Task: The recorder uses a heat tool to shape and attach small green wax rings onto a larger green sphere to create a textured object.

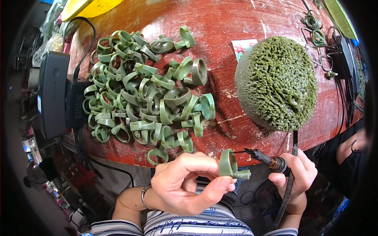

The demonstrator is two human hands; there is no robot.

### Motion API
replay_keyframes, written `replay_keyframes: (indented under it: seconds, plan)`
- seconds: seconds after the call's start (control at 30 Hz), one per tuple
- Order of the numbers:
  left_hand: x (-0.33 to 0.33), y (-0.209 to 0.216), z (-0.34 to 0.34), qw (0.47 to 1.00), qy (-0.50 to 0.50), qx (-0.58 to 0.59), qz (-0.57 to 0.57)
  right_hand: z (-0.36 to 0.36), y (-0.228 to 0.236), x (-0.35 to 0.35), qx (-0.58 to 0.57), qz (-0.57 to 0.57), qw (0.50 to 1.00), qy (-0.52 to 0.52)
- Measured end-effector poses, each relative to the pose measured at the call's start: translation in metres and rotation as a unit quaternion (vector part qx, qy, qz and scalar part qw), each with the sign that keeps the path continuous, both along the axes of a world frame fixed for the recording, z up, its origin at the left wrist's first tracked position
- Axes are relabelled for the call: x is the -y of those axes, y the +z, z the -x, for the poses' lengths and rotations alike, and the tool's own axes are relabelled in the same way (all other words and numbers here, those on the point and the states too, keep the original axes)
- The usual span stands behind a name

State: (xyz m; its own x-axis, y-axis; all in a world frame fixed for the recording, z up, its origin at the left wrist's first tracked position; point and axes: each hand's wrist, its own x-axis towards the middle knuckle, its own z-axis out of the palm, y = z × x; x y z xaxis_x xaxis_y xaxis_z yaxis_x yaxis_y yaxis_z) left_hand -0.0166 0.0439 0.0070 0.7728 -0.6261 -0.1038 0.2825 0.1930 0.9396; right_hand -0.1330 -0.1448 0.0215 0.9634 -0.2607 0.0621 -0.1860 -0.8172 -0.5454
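My left hand (pixel 189 183) pinches a green wax ring (pixel 229 164) between thumb and fingers, just below the front edge of the red table (pixel 236 23). My right hand (pixel 297 175) grips a dark pen-shaped heating tool (pixel 264 157) with a cord; its thin tip points left and reaches the ring's top. A large pile of several similar green wax rings (pixel 145 94) lies on the table beyond my left hand. A round green dome covered in small wax pieces (pixel 277 82) stands above my right hand.
A black box unit (pixel 53 94) with cables sits at the table's left edge. Wire loops and a few green rings (pixel 315 31) lie at the far right, near a dark device (pixel 348 59). A yellow object (pixel 88 7) is at the back left. Another person's arm (pixel 348 147) shows at the right.
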Motion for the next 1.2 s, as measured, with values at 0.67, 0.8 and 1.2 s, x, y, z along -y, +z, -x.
replay_keyframes:
  seconds: [0.67,0.8,1.2]
  plan:
    - [0.0031,-0.003,0.0011,1.0,0.012,0.006,0.014,0.0001,0.0004,0.0007,-0.005,-0.034,0.999,-0.01]
    - [0.0009,0.0039,-0.0076,0.996,-0.072,0.049,-0.026,0.0002,-0.0002,0.0018,-0.001,-0.036,0.999,-0.005]
    - [0.0033,-0.0047,0.001,1.0,0.006,0.021,0.005,-0.001,-0.0024,0.0009,0.016,-0.016,1.0,-0.004]
